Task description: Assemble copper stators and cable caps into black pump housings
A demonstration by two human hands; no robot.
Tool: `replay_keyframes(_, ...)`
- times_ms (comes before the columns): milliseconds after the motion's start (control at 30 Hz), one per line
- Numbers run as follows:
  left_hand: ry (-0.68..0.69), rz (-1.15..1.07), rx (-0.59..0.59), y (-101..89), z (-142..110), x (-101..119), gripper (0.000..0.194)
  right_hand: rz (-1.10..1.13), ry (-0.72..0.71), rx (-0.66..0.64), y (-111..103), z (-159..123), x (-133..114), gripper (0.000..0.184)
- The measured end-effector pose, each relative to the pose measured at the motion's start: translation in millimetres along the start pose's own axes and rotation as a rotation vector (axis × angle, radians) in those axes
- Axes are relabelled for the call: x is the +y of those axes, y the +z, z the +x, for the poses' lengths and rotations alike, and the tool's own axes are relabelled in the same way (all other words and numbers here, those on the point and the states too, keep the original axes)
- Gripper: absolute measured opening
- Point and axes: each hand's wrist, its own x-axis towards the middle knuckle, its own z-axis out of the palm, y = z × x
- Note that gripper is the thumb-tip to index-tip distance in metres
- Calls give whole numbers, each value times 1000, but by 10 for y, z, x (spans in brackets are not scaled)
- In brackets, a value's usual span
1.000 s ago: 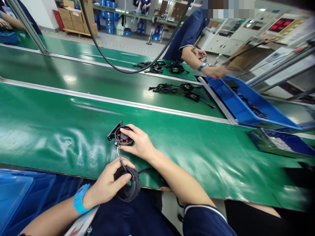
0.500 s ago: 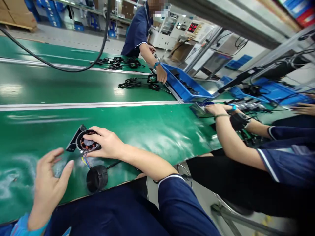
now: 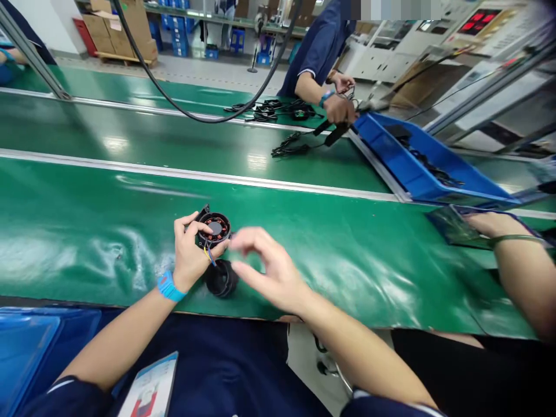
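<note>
As the left hand (image 3: 191,253) gripped the round motor (image 3: 215,228), the right hand (image 3: 273,267) held its fingers apart. A black ring (image 3: 212,283) sat near.

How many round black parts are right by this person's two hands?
2: the copper-wound part in the left hand, and the hollow cup on the green table just below it. Anything beneath the fingers would be hidden.

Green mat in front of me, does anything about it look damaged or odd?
Yes: the green mat looks rippled left of the left hand and right of the right hand, where uneven glare suggests it isn't lying flat.
</note>
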Motion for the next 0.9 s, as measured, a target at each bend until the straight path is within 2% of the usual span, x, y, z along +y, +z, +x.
replay_keyframes(33, 14, 5, 7, -2, 0, 6, 37, 253, 105, -103, 110, -168, -26, 19)
replay_keyframes(67, 34, 7, 16, -6, 3, 10, 35, 548, 263, -250, 253, -326, -11, 30)
replay_keyframes(100, 59, 5, 25, -10, 8, 13, 34, 805, 441, -291, 417, -464, 40, 41)
replay_keyframes(167, 103, -3, 46, -22, 17, 13, 35, 1112, 681, -229, 744, -650, 206, 58)
replay_keyframes(200, 116, -1, 54, -34, 18, 13, 35, 1184, 730, -149, 876, -696, 292, 65)
replay_keyframes(267, 125, 20, 66, -76, 5, 14, 37, 1227, 710, 22, 1041, -717, 420, 65)
replay_keyframes(367, 154, 60, 97, -178, -51, 38, 37, 1193, 608, 198, 1075, -669, 475, 53)
replay_keyframes(433, 186, 80, 118, -248, -102, 67, 33, 1131, 570, 308, 1036, -630, 476, 52)
replay_keyframes(500, 208, 95, 110, -296, -157, 92, 27, 1023, 515, 446, 989, -581, 485, 64)
replay_keyframes(600, 219, 105, 56, -322, -238, 101, 18, 815, 355, 591, 871, -455, 491, 95)
replay_keyframes(667, 206, 103, 13, -325, -279, 94, 15, 673, 247, 561, 711, -328, 454, 102)
replay_keyframes(767, 173, 84, -48, -343, -299, 97, 17, 399, 135, 448, 307, -77, 308, 89)
replay_keyframes(900, 180, 113, -160, -385, -248, 140, 21, -113, -90, 284, -294, 340, 52, 78)
